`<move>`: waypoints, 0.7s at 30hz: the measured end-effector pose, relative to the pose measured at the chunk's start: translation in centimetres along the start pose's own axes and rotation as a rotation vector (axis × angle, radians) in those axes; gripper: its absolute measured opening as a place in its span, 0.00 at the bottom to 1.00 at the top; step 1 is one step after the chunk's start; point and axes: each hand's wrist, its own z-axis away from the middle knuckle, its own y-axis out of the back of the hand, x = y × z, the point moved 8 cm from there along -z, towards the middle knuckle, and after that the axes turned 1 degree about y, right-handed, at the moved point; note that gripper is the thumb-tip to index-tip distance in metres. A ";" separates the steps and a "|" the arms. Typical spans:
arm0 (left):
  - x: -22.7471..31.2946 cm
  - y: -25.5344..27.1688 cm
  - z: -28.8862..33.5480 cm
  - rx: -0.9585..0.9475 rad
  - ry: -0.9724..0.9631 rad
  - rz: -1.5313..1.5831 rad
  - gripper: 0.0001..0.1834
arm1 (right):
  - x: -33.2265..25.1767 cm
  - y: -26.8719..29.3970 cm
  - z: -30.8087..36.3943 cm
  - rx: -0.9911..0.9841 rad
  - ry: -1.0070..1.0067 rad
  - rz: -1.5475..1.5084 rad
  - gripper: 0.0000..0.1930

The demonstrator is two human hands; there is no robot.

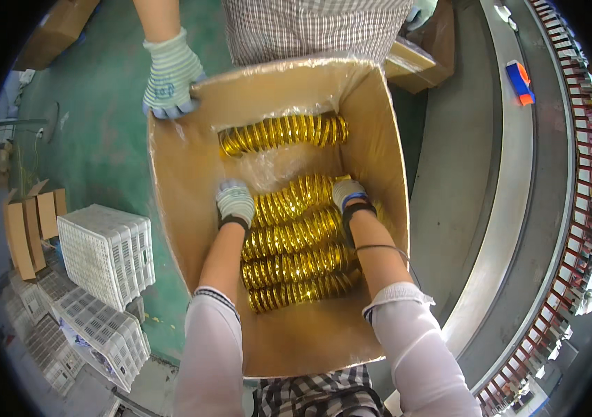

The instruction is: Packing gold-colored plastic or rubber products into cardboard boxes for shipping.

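Bracketing a shiny gold coil [294, 197] inside a deep cardboard box [310, 340], the two gloved hands sit at its opposite ends. The left hand [235, 200] is against the coil's left end, the right hand [347, 192] at its right end, so the coil lies crosswise between them. Backs of both hands face up and hide the undersides of the fingers; I cannot tell whether either one is closed around the coil or only pressing on it. Three more gold coils [299, 264] lie in rows on the wearer's side of this one, between the forearms. A separate gold coil [284, 133] lies near the far wall, beyond the hands, past some crinkled clear film [268, 170]. Opposite, a co-worker's gloved hand [170, 80] touches the box's far left corner.
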 end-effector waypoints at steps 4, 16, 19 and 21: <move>0.9 3.3 2.2 0.339 -0.322 0.151 0.36 | -8.6 7.6 4.8 0.038 0.032 -0.057 0.29; 9.7 2.6 6.3 0.381 -0.537 0.269 0.49 | -9.0 2.3 8.3 0.443 0.375 -0.105 0.45; 6.3 0.4 7.0 0.340 -0.304 0.141 0.46 | -9.3 2.2 11.2 0.429 0.297 0.013 0.43; 5.6 1.0 7.2 0.295 -0.287 0.189 0.46 | -10.3 3.1 14.2 0.387 0.323 -0.144 0.38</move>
